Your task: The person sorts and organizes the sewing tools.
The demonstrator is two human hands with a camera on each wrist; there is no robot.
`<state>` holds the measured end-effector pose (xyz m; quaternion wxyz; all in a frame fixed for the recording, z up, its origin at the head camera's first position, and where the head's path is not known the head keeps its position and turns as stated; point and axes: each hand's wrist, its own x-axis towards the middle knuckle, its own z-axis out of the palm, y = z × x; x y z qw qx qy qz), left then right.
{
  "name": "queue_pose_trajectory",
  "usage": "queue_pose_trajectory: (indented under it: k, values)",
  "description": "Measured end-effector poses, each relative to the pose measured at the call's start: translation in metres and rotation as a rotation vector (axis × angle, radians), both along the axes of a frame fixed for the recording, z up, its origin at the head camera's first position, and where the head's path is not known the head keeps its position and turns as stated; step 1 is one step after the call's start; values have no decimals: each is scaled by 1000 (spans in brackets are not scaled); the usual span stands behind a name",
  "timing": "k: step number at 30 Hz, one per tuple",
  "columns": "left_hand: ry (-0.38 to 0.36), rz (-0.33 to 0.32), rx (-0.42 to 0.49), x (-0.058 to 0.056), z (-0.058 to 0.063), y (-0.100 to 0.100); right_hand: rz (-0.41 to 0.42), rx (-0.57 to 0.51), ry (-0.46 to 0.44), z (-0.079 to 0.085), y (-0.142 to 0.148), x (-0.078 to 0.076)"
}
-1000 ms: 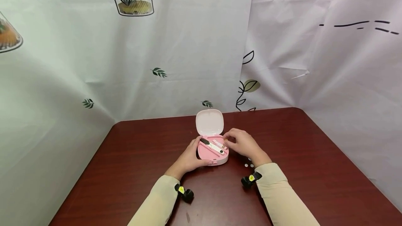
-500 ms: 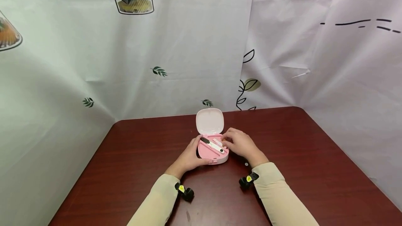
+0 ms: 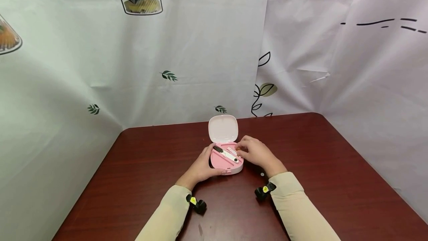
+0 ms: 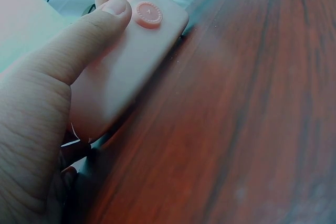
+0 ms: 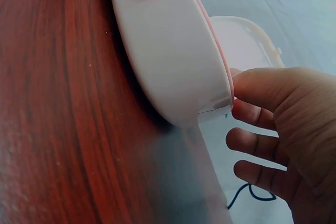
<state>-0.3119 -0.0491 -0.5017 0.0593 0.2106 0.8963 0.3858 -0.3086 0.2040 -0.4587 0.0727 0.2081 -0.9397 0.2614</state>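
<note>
A pink-and-white box (image 3: 226,167) stands on the table with its white lid (image 3: 223,129) raised. My left hand (image 3: 200,166) grips it from the left, thumb at the front near the round pink clasp (image 4: 149,14). Inside lie a slim white tool with a dark end (image 3: 229,156) and a small white strip (image 3: 231,151). My right hand (image 3: 256,154) reaches over the right rim, thumb and forefinger pinching a small orange-brown thing whose kind I cannot tell. In the right wrist view the box wall (image 5: 173,45) hides those fingertips; the other fingers (image 5: 257,142) are bent.
A small white disc (image 3: 262,174), maybe a button, lies on the dark red table (image 3: 150,159) beside the right wrist. Pale patterned cloth (image 3: 200,47) hangs behind the table and along its sides.
My right hand has shifted slightly left, further over the box, and its forearm now covers other white discs seen earlier. The left hand and box have stayed put.
</note>
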Motion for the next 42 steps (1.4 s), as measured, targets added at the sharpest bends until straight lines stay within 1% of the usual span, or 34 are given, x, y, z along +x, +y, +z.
queue_pose_trajectory:
  k: [6,15,23,27,33,42]
  values:
    - [9,-13,24,-1,0,0,5,0,-3,0,1,-2]
    - [10,-14,35,-1,-1,-1,19,-7,-3,0,1,0]
    - [6,-13,38,-1,-1,-1,35,16,50,0,0,1]
    - [-7,-8,37,1,0,-1,40,43,58,-1,0,1]
    - [-11,-7,38,1,0,0,62,43,50,-2,0,1]
    - [-11,-1,29,1,0,0,61,41,29,-2,0,1]
